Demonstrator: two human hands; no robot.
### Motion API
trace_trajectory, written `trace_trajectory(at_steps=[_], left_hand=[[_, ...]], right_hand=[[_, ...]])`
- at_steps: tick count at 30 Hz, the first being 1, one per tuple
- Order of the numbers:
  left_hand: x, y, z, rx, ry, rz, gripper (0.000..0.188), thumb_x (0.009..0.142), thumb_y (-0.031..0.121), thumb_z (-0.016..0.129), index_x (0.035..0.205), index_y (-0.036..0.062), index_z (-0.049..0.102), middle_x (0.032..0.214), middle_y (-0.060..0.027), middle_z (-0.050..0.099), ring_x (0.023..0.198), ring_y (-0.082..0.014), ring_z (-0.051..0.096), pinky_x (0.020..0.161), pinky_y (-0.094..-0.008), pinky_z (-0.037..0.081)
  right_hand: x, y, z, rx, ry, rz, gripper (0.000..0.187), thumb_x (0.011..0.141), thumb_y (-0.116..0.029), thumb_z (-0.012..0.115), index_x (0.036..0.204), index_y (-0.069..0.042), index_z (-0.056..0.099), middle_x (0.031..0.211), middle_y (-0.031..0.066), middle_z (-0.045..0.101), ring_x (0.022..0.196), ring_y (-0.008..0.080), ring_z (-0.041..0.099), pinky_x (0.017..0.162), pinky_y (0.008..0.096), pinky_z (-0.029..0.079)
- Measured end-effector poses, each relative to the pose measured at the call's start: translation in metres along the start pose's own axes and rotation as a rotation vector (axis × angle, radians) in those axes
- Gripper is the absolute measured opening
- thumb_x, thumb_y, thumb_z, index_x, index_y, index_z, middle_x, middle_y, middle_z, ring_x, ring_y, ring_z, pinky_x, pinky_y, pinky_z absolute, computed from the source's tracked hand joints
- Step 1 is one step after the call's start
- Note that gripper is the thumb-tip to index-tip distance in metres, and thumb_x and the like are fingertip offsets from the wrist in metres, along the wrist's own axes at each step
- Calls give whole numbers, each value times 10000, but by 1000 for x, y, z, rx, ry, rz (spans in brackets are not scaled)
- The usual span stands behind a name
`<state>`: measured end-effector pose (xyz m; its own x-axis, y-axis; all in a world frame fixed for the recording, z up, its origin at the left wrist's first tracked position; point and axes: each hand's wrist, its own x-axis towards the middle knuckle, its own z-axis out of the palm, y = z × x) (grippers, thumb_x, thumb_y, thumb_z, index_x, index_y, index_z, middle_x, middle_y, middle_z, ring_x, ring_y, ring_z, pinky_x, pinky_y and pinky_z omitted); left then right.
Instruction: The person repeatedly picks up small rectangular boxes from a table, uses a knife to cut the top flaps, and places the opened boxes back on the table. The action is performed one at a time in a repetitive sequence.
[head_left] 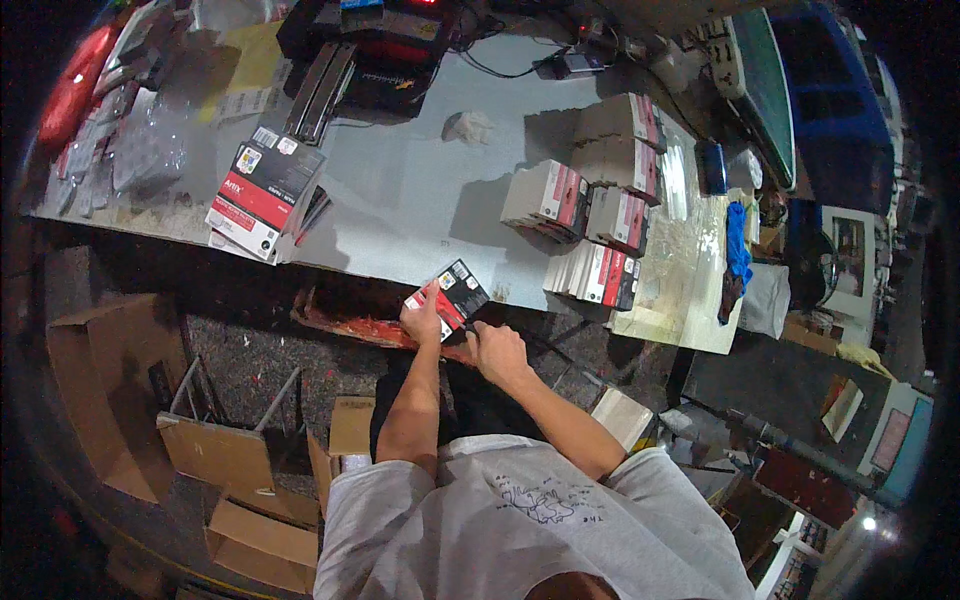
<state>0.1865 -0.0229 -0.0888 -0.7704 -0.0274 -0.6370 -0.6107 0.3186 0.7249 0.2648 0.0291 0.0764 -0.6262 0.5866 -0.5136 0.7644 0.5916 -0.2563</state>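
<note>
A flat card pack, printed black, red and white, is tilted over the table's front edge. My left hand grips its left side, thumb on the printed face. My right hand is closed just below the pack's lower right corner; a small dark thing shows at its fingertips, too little to name. Larger sheets in the same colours lie piled at the table's left. To the right stand several stacks of similar packs, among them a near stack and a left stack.
A black machine stands at the back of the grey table, with a metal bar beside it. Crumpled white paper lies mid-table. Clear plastic film covers the right end. Open cardboard boxes stand on the floor at left.
</note>
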Motion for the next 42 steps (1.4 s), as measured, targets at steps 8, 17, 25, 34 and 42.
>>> trace_trajectory(at_steps=[8, 17, 25, 34, 42], left_hand=[[-10, 3, 2, 62, -33, 89, 423, 627, 374, 779, 788, -2, 669, 765, -120, 669, 685, -213, 637, 641, -358, 482], [-5, -10, 4, 82, -28, 4, 518, 607, 489, 752, 698, -10, 644, 719, -147, 657, 647, -256, 640, 613, -381, 488], [-4, -5, -8, 77, 10, -8, 471, 604, 451, 774, 706, 6, 659, 687, -116, 657, 606, -228, 630, 595, -357, 480], [-12, -2, -6, 116, 64, -41, 528, 627, 499, 743, 764, -5, 668, 740, -126, 661, 663, -234, 630, 628, -371, 471], [-11, -6, -3, 89, 90, -76, 459, 636, 438, 759, 739, 0, 664, 724, -107, 660, 637, -202, 624, 607, -347, 473]], right_hand=[[43, -20, 33, -40, 53, -68, 207, 777, -180, 506, 763, -5, 617, 735, 169, 640, 690, 337, 643, 608, 456, 518], [-10, 17, -23, -103, 13, 50, 246, 838, -293, 531, 913, -64, 584, 653, 209, 601, 632, 382, 605, 578, 475, 490], [8, 17, -14, -79, -2, 42, 258, 840, -293, 529, 941, -63, 590, 645, 211, 594, 631, 392, 597, 588, 486, 491], [14, 17, -22, -34, -33, 35, 269, 834, -291, 532, 934, -54, 612, 676, 215, 603, 669, 386, 604, 626, 472, 497], [15, 9, -26, -121, -81, 17, 263, 836, -287, 536, 932, -52, 605, 678, 216, 605, 654, 389, 602, 603, 471, 494]])
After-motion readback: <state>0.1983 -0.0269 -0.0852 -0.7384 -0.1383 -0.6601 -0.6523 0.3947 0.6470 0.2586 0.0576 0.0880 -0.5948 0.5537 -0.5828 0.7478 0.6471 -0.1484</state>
